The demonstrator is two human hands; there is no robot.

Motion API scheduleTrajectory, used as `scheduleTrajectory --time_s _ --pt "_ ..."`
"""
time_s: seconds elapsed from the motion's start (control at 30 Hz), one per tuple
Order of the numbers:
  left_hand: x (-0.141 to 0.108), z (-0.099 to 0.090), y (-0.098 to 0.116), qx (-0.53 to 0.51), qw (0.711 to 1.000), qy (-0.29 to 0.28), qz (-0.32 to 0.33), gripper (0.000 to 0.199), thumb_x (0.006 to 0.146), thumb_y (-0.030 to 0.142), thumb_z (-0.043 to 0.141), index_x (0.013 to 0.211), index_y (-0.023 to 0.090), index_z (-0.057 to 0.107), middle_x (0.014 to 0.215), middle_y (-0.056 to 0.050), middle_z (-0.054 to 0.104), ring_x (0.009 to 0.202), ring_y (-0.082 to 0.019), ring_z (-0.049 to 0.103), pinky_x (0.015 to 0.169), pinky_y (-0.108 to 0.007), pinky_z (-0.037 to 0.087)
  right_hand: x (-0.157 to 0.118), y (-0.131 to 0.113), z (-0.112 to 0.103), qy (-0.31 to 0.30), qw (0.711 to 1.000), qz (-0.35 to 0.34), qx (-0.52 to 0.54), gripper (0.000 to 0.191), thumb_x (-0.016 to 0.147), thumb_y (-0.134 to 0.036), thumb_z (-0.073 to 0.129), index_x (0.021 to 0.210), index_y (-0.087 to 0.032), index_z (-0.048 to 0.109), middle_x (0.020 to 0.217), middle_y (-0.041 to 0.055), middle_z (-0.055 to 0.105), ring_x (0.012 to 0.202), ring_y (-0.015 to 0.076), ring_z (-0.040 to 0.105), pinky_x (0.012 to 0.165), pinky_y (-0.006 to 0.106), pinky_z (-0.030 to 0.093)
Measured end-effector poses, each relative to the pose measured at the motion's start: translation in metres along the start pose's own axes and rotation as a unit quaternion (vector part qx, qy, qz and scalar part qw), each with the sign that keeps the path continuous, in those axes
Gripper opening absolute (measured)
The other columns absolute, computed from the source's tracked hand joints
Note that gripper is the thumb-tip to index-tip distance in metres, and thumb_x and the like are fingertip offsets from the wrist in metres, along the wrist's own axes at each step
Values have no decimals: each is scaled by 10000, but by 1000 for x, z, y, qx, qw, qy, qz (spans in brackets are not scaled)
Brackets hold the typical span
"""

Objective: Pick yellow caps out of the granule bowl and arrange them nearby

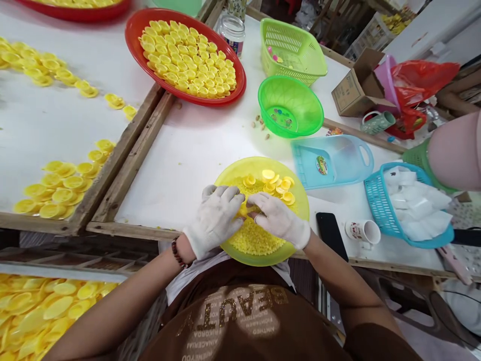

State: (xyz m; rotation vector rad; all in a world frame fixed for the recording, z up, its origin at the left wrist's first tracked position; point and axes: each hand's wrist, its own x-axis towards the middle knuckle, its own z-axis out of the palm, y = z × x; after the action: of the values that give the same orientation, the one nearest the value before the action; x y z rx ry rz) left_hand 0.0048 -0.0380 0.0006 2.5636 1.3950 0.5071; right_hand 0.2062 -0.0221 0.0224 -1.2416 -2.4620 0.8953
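A round yellow basin (pixel 259 258) stands at the near table edge, with many small yellow pellets (pixel 259 240) in it. Several shallow yellow plastic cups (pixel 287 188) lie on the pellets toward its far right side. Both my hands are in white gloves with bare fingertips and meet over the basin. My left hand (pixel 218 218) is bent at the fingers, its thumb toward the right hand. My right hand (pixel 278 215) is curled, fingertips pinched close to the left ones. Something yellow shows between them; the fingers largely hide it, so its kind is unclear.
Behind stand a red tray (pixel 131 50) of yellow cups, a green bowl (pixel 291 105) and a light-green basket (pixel 293 45). Rightward lie a blue scoop tray (pixel 338 160), a phone (pixel 331 235), a mug (pixel 363 231) and a blue basket (pixel 383 210). Wooden ledges (pixel 128 160) divide the table.
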Motion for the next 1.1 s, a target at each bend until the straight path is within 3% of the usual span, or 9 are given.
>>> scheduleTrajectory --time_s 0.13,0.3,0.47,0.6,0.73,0.8,0.87,0.93,1.1 --pt "1 8 -3 -21 1000 10 -12 171 824 225 640 989 179 643 1062 -82 685 982 -293 618 920 -520 419 -1 0 3 36 999 -12 14 256 893 -74 549 1115 -200 560 1094 72 661 1046 203 617 934 362 496" --pt "-9 10 -8 -139 987 84 -12 214 893 304 664 1060 189 594 1054 -42 704 961 -233 651 929 -458 435 -19 9 -8 39 999 13 6 210 876 -37 539 1011 -196 568 958 46 667 902 181 624 827 330 499" --pt "-11 16 -5 -194 973 120 -17 282 893 317 674 1128 187 589 1080 -67 695 1000 -244 643 905 -424 494 -20 -5 -14 89 995 -40 36 139 927 -97 519 990 -205 580 945 37 670 889 162 632 812 305 513" --pt "-8 18 -1 -199 972 125 -2 259 858 232 679 1098 169 604 1066 -84 702 979 -258 656 881 -430 526 -13 -17 -15 115 989 -72 61 176 939 -127 539 1079 -217 596 1072 54 705 984 168 659 866 320 528" --pt "-10 20 1 -215 966 142 -6 264 857 231 690 1098 174 598 1066 -73 706 979 -243 667 890 -420 540 -16 -12 -23 98 992 -28 77 174 945 -149 531 1081 -215 618 958 27 708 813 140 653 777 300 527" --pt "-13 18 -2 -225 962 154 -11 281 865 252 694 1118 183 592 1080 -64 704 1001 -230 667 910 -409 544 -18 -5 -27 51 998 8 44 158 941 -133 512 1005 -210 634 880 12 690 767 135 627 758 293 509" --pt "-20 13 -9 -233 956 175 -18 292 874 266 690 1139 191 594 1092 -61 703 1018 -218 667 920 -389 551 -16 5 -27 -16 999 28 -37 163 926 -120 505 919 -204 644 873 26 679 810 156 619 786 310 492" --pt "-30 1 -25 -223 951 209 -44 288 883 278 684 1149 196 610 1105 -61 706 1032 -210 671 936 -373 556 -8 15 -23 -40 990 40 -127 151 927 -148 512 898 -201 650 909 56 677 862 187 614 811 335 483" --pt "-70 -49 -99 -68 938 255 -226 392 893 347 685 1256 204 645 1194 -36 716 1049 -201 687 974 -348 546 36 35 2 59 979 34 -192 120 966 -220 511 1013 -213 621 915 88 677 887 228 605 791 354 476"
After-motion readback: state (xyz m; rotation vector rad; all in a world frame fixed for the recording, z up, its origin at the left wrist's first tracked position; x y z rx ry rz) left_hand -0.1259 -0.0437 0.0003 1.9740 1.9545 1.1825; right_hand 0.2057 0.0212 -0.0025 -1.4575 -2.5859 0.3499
